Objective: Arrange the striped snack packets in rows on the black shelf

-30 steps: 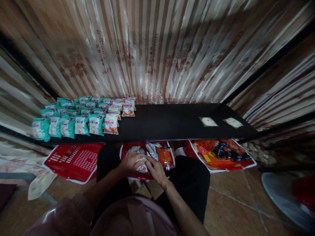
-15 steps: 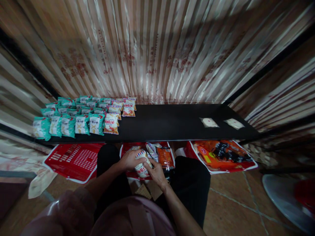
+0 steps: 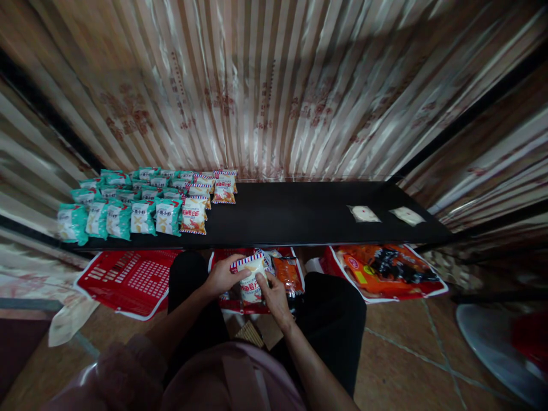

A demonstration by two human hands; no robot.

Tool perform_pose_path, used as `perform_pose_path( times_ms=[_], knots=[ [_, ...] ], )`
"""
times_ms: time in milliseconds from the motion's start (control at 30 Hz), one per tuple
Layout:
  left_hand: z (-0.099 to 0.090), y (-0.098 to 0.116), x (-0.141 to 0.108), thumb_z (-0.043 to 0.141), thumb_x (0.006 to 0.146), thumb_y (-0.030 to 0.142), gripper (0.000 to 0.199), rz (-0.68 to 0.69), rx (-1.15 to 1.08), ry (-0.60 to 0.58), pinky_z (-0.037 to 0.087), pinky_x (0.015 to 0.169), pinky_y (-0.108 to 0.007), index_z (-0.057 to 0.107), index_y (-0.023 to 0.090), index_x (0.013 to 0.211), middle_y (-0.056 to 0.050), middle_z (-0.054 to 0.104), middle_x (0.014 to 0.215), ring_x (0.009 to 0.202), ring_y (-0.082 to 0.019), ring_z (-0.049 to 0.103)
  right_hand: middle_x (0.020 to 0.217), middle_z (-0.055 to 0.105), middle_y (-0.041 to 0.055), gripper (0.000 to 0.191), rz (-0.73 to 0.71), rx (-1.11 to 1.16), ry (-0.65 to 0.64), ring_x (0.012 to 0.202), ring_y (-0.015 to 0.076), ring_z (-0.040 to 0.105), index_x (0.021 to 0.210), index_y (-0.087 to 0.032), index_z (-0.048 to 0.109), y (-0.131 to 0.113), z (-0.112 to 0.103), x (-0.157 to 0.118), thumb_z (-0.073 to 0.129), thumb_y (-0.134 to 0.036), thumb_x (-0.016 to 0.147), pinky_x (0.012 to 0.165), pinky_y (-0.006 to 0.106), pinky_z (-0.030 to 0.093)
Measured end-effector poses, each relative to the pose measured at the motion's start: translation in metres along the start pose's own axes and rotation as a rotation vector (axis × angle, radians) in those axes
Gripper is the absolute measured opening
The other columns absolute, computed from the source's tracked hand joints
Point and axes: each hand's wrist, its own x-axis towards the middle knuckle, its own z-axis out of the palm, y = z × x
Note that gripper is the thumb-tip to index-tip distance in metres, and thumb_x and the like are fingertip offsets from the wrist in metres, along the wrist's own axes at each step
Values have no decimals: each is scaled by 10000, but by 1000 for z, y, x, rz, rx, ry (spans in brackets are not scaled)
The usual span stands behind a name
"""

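Snack bag [image 3: 250, 281] gripped by left hand [image 3: 222, 278] and right hand [image 3: 274, 298], black shelf [image 3: 286, 211] ahead, striped curtain [image 3: 257, 85] behind

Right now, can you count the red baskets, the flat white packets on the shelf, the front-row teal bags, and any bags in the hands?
Red plastic baskets with white rims: 3
Flat white packets in clear wrap: 2
Teal-and-white plastic snack bags, front row: 5
White snack bag with striped edge, in left hand and right hand: 1
Total: 11
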Motion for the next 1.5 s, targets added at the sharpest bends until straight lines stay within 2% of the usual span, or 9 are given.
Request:
perform_pose_path(
  times_ms=[200,333,600,800,967,1100,1267,1400,1500],
  knots=[
    [14,-6,0,743,643,371,620,-108,-552,104,527,739,-277,524,150,1180,-78,678,1013,828,-179,657,633,665,18,476,37,78,60,574,153,542,805,-147,711,-1,4,2,666,-592,642,556,259,437],
    [17,-2,-3,786,606,372,666,-148,-719,159,521,801,-314,515,153,1174,-83,691,972,867,-198,664,624,674,22,482,72,135,75,559,159,552,753,-157,706,-2,7,1,685,-616,606,534,261,443],
    [37,-8,-3,716,644,517,489,-79,-783,135,512,850,-358,575,145,929,-100,688,984,916,-238,659,611,693,51,573,184,251,116,541,198,614,799,-130,705,2,17,5,657,-664,597,487,280,463],
    [49,-18,-4,684,694,490,502,-55,-697,184,493,887,-349,578,136,1034,-118,671,1064,959,-236,641,689,720,69,518,200,398,161,664,232,669,863,-136,701,-1,24,10,666,-602,642,561,300,508],
    [55,-29,-8,658,731,458,514,-24,-670,183,494,890,-336,563,127,1112,-104,665,1084,982,-234,632,733,725,80,503,199,393,191,749,256,677,863,-138,694,-4,26,16,638,-602,676,635,328,524],
    [52,-34,-9,663,720,455,528,-29,-729,175,514,847,-334,554,118,1112,-105,673,1055,943,-238,645,790,729,86,504,184,355,100,822,272,671,912,-154,690,-9,28,19,601,-606,708,694,355,525],
    [41,-38,-5,625,746,448,438,-52,-675,218,524,784,-329,588,128,1044,-89,690,964,881,-232,653,919,722,76,485,182,302,-111,902,265,655,1032,-185,657,-22,28,17,602,-565,736,758,371,514],
    [31,-40,0,618,743,466,453,-71,-655,238,518,776,-328,591,126,1042,-91,690,963,862,-227,649,972,712,53,484,195,254,-272,897,241,655,1089,-217,621,-32,23,19,688,-493,696,816,375,492],
    [26,-40,2,620,735,485,466,-89,-675,221,515,757,-315,593,120,1024,-89,690,941,823,-215,650,963,713,45,488,205,210,-333,869,227,658,1037,-217,636,-40,21,22,744,-473,636,847,373,477]
  ],
)
